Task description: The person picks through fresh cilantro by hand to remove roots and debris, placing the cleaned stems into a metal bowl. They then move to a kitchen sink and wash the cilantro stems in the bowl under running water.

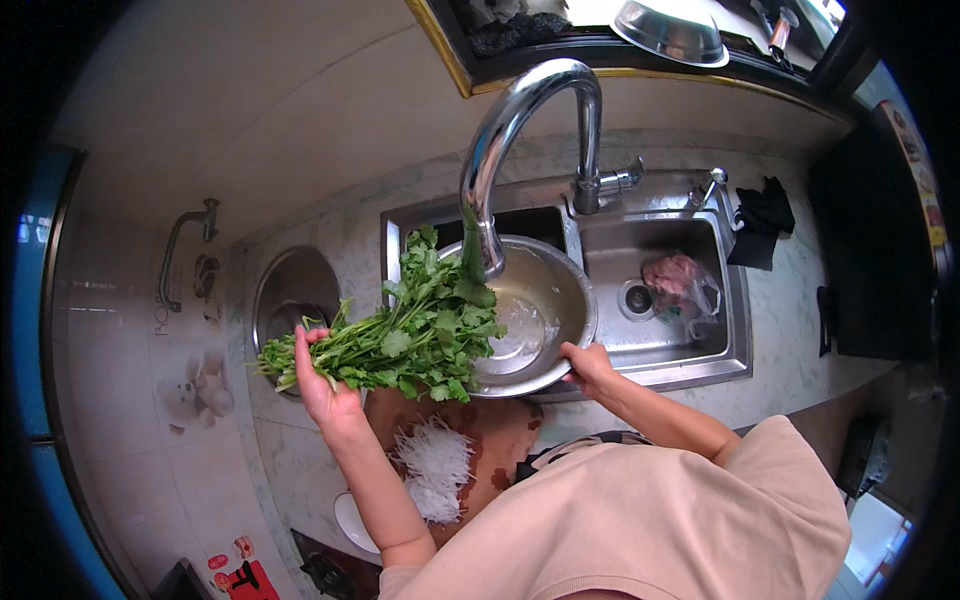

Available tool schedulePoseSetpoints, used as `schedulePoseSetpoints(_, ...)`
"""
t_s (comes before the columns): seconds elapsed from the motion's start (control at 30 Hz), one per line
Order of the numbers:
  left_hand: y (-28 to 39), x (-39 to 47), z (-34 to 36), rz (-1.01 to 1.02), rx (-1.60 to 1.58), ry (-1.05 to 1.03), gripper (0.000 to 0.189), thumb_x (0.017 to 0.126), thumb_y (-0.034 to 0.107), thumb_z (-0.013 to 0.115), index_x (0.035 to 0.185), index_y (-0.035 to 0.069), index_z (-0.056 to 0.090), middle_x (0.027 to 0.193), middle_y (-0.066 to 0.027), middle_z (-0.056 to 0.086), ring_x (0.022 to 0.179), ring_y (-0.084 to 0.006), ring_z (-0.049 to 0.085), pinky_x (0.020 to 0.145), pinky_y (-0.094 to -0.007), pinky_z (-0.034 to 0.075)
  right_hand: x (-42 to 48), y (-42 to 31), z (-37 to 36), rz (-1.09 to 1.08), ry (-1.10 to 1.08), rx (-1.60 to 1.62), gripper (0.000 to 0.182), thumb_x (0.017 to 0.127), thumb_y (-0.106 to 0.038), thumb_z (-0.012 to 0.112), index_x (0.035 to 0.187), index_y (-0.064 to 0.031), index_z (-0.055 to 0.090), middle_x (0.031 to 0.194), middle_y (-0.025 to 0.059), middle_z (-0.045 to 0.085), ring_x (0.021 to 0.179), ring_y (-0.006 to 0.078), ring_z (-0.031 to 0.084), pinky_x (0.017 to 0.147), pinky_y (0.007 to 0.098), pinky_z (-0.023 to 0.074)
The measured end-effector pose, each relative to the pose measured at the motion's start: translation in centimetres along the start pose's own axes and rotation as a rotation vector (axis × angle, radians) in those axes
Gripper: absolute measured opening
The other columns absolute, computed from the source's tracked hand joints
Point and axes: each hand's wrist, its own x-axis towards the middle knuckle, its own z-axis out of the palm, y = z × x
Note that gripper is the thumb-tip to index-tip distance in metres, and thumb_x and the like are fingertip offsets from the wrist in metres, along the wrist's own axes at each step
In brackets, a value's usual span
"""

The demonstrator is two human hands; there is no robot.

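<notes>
A leafy bunch of cilantro (420,330) lies across my left hand (324,386), gripped by its stems with the leaves pointing right. Its leaf ends overlap the left side of a stainless steel basin (555,292). My right hand (589,364) grips the basin's near right rim. The basin sits over the left bowl of a double steel sink (739,322) and hides much of that bowl. Above it arches a chrome faucet (487,150), and I cannot tell whether water runs from it. What little liquid may be in the basin is hard to make out.
Raw meat (671,276) in a clear plastic bag lies in the right sink bowl. White shreds (435,465) cover part of a wooden cutting board (510,442). A steel pot (300,270) stands left, a black cloth (761,217) right. An upturned metal bowl (667,34) is on the sill.
</notes>
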Motion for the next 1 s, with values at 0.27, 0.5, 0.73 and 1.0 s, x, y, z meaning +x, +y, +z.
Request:
schedulePoseSetpoints(0.27,0.5,-1.3,1.9,-0.030,0.026,-0.050,0.015,0.080,0.020,0.055,0.069,0.011,0.051,0.069,-0.0015,0.055,0.066,-0.0121,0.052,0.064,-0.0269,0.045,-0.8,0.7,2.3,0.350,-0.346,0.239,0.017,0.072,-0.012,0.052,0.078,0.0030,0.049,0.066,0.0073,0.053,0.039,0.0104,0.047,0.031,0.0169,0.0427)
schedulePoseSetpoints(0.5,1.3,-2.9,5.3,0.057,0.103,-0.147,0.016,0.080,0.021,0.055,0.069,0.010,0.052,0.070,-0.0024,0.056,0.067,-0.0120,0.053,0.065,-0.0271,0.045,0.3,3.4,5.7,0.708,-0.784,0.445,0.031,0.073,-0.012,0.046,0.103,-0.0027,0.047,0.088,0.0165,0.059,0.037,0.0062,0.047,0.033,0.0130,0.0420)
schedulePoseSetpoints(0.73,1.4,-4.0,6.3,0.033,0.086,-0.198,0.016,0.081,0.020,0.054,0.069,0.009,0.052,0.070,-0.0019,0.055,0.068,-0.0118,0.052,0.066,-0.0269,0.044,-0.4,6.3,7.4,0.802,-1.052,0.501,0.017,0.075,-0.018,0.046,0.088,-0.0086,0.050,0.095,0.0124,0.059,0.039,0.0049,0.045,0.031,0.0115,0.0325)
schedulePoseSetpoints(1.0,1.6,-5.2,7.1,0.022,0.108,-0.195,0.017,0.081,0.020,0.054,0.069,0.009,0.052,0.069,-0.0011,0.054,0.067,-0.0112,0.052,0.065,-0.0269,0.045,-1.4,4.7,6.3,0.611,-0.878,0.245,0.012,0.072,-0.014,0.051,0.062,-0.0081,0.048,0.058,0.0029,0.055,0.032,0.0066,0.041,0.029,0.0150,0.0358)
